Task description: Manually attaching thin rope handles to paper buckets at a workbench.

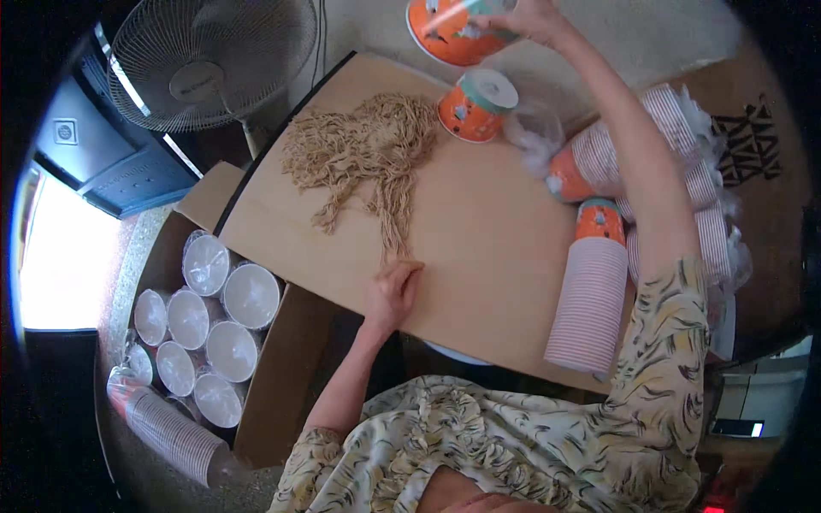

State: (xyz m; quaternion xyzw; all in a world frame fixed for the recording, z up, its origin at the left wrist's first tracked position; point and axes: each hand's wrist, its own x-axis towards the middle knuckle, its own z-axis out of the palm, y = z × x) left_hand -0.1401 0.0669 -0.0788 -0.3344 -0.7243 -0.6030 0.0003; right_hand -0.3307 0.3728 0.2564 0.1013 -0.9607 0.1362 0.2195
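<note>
On the left, a brown cardboard box holds stacks of white paper cups wrapped in clear plastic. A white fan stands behind it. Next comes a flat brown cardboard sheet with a heap of thin tan paper strings on it. The left hand rests on the sheet, its fingers pinching the near end of the strings. Farther right, an orange paper cup with a pale rim lies on its side. The right hand is up high, gripping another orange paper cup. Long stacks of orange cups lie on the right.
</note>
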